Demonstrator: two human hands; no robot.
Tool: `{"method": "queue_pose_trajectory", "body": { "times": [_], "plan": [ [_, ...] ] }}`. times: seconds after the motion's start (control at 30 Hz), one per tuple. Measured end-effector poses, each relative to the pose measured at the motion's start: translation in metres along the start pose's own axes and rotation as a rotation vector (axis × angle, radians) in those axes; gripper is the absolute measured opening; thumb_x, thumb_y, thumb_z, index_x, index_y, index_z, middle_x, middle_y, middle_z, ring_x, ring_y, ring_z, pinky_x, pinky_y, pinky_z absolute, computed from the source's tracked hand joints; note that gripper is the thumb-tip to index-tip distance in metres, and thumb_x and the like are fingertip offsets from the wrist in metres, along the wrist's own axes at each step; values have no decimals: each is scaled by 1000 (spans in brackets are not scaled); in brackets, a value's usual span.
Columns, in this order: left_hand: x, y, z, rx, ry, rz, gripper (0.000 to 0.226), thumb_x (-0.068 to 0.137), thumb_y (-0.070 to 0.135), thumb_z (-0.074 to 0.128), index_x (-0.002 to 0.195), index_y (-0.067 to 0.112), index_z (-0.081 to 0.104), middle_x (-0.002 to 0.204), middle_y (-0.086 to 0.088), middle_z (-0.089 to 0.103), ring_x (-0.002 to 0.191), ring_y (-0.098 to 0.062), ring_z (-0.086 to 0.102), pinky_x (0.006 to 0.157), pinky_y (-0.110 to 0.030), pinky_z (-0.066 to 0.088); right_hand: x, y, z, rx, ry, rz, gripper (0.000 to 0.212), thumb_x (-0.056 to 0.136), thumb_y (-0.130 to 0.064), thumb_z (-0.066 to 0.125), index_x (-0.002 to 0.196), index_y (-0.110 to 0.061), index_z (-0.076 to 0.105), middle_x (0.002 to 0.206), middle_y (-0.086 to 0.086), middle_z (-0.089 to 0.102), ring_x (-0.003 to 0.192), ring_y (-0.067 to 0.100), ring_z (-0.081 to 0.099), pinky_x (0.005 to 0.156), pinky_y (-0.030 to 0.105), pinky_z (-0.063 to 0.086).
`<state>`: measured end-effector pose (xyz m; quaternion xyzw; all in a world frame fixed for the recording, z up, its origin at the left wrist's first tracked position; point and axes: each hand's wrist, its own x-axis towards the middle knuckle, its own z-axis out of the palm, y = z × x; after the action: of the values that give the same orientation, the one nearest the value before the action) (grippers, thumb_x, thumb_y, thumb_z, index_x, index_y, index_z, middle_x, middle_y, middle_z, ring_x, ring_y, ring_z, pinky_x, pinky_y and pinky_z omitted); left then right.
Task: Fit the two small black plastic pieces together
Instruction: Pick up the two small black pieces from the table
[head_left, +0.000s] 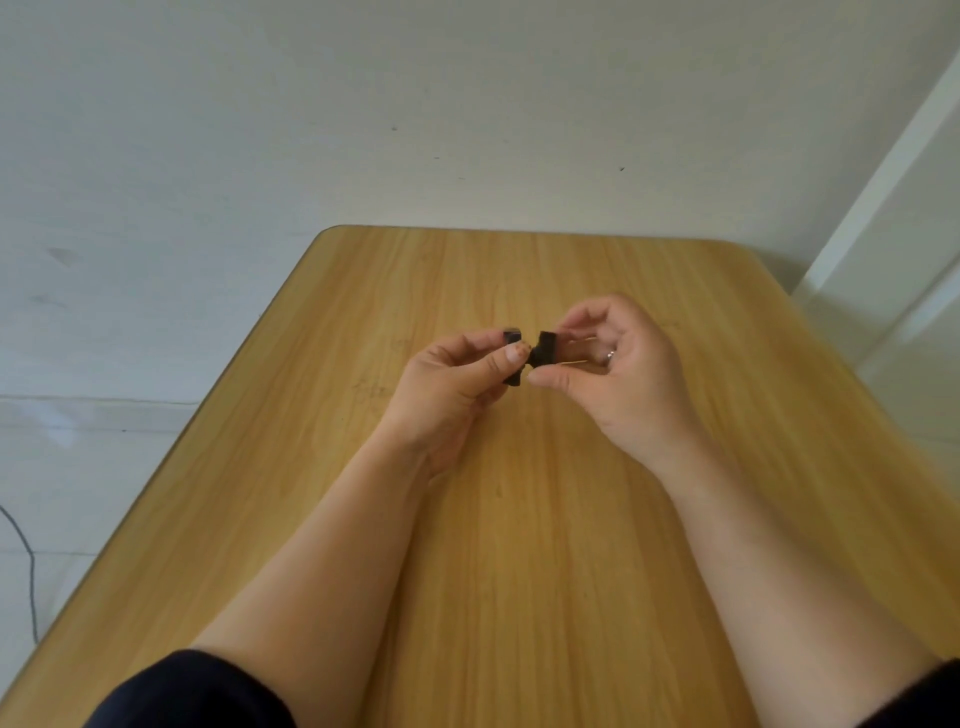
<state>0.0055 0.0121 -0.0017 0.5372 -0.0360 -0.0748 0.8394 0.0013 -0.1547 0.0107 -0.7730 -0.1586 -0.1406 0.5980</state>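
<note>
Both hands hover above the middle of the wooden table (519, 519), each pinching a small black plastic piece. My left hand (447, 384) grips the left black piece (513, 375) between thumb and fingers; most of it is hidden behind the thumb. My right hand (618, 364) pinches the right black piece (543, 349) between thumb and index finger. The two pieces meet end to end between the fingertips; whether they are locked together I cannot tell. A ring sits on a finger of the right hand.
The table's far edge stands close to a white wall (467, 104). A pale tiled floor lies to the left, with a thin dark cable (26, 561) running across it. A white door frame (883, 182) rises at the right.
</note>
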Motion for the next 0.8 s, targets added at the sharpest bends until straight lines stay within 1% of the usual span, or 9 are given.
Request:
{"method": "queue_pose_trajectory", "body": {
  "times": [0.1,0.17,0.2,0.3,0.4,0.5,0.6,0.7,0.8],
  "plan": [
    [0,-1,-2,38,-34,8,30,57,24,80,85,17,74,79,1,74,76,-12,66,72,-23,53,0,-1,2,96,0,-7,33,61,-17,87,86,-25,66,85,-6,74,80,15,72,72,30,58],
    [1,-1,-4,38,-52,19,26,60,22,78,85,17,74,79,3,74,74,-10,66,72,-24,53,-1,0,4,152,3,7,30,63,-23,85,89,-23,71,88,-4,76,83,16,72,73,29,58],
    [1,-1,-4,25,-54,26,25,62,20,77,87,16,74,79,3,74,73,-9,66,71,-24,53,-1,0,5,179,-3,15,28,66,-22,83,92,-24,73,90,-4,77,84,15,72,74,27,57],
    [1,-1,-5,-22,-38,38,29,63,16,75,91,11,70,79,3,75,72,-8,68,69,-22,53,-2,1,5,236,-40,34,28,74,-8,77,95,-27,74,92,-8,77,87,11,72,76,22,54],
    [2,0,-5,-20,-35,32,32,64,16,75,94,8,69,81,1,75,77,-11,70,70,-23,54,-2,1,7,231,-37,33,30,73,-3,77,93,-25,73,91,-7,77,87,12,72,75,22,54],
    [0,-1,-2,-43,-86,31,20,67,15,73,85,10,72,81,-1,76,80,-13,71,71,-23,54,-2,-1,8,211,2,20,28,69,-5,81,88,-22,71,91,-2,76,87,15,72,75,27,56],
    [-1,-2,1,-64,-137,28,5,69,16,71,73,15,73,79,1,75,78,-11,71,71,-24,55,-1,-2,6,199,26,-6,27,67,-6,82,86,-23,71,86,-5,75,85,14,70,74,26,55],
    [-2,-2,2,-83,-154,4,2,69,17,70,69,17,71,74,2,74,76,-9,70,70,-23,55,-1,-3,5,207,15,-5,26,66,-7,82,86,-20,72,84,-7,75,81,12,70,72,24,54],
    [-3,-1,2,-109,-144,-23,6,70,17,68,69,18,74,73,2,75,73,-8,71,68,-21,55,-1,-3,7,188,7,-14,27,64,-7,83,86,-18,72,83,-7,75,79,13,71,70,23,54]
  ]
}}
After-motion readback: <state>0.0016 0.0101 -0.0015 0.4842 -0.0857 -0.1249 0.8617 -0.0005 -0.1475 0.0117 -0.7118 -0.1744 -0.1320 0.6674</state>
